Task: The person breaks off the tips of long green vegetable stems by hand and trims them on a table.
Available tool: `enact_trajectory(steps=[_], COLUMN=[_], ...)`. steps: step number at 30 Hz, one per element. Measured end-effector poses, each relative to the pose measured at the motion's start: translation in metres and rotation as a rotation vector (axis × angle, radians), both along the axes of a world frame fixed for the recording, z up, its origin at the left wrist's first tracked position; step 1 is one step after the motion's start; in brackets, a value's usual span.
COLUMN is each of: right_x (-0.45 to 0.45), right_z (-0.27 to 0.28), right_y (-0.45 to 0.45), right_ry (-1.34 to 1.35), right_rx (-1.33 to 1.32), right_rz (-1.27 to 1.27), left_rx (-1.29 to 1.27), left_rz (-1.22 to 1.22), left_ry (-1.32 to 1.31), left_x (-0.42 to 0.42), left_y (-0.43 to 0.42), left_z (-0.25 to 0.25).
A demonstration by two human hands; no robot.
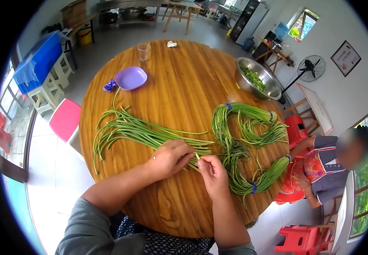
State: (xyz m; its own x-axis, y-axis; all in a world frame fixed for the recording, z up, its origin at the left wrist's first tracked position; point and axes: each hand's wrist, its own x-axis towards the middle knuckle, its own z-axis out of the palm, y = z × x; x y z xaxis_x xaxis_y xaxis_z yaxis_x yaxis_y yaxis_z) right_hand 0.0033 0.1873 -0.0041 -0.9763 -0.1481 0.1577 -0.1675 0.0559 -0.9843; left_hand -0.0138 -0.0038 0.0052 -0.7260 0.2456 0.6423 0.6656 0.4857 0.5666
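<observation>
Wooden tabletop [179, 95] bears loose green stems [141, 129], partly beneath the left hand [169, 159], whose fingers curl together, their grip unclear. The right hand [213, 176] pinches a stem [197, 156] between thumb and fingers; squeezing too hard could crush it. Writing on the wall sign [346, 58] is illegible; no brand is readable.

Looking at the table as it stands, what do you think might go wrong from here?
The metal bowl sits at the edge of the wooden table, so a bump might tip it and spill its cut green pieces. The loose green stems lie close to the tied bundles and could get mixed in. With the left hand and right hand working so close together, a stem might slip or snap unevenly.
</observation>
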Motion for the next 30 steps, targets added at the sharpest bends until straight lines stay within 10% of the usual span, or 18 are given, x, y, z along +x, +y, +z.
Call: enact_trajectory(steps=[4,19,30], right_x=[-0.005,-0.021,-0.003], right_z=[-0.001,0.021,0.013], right_y=[0.011,0.035,0.008], right_ry=[0.084,-0.012,-0.228], right_rx=[0.349,-0.652,-0.112], right_rz=[0.144,-0.354,0.185], left_rx=[-0.054,0.094,0.045], left_rz=[-0.057,-0.083,-0.121], left_ry=[0.089,-0.062,-0.026], left_x=[0.0,0.0,0.004], left_y=[-0.001,-0.006,-0.001], left_z=[0.0,0.001,0.002])
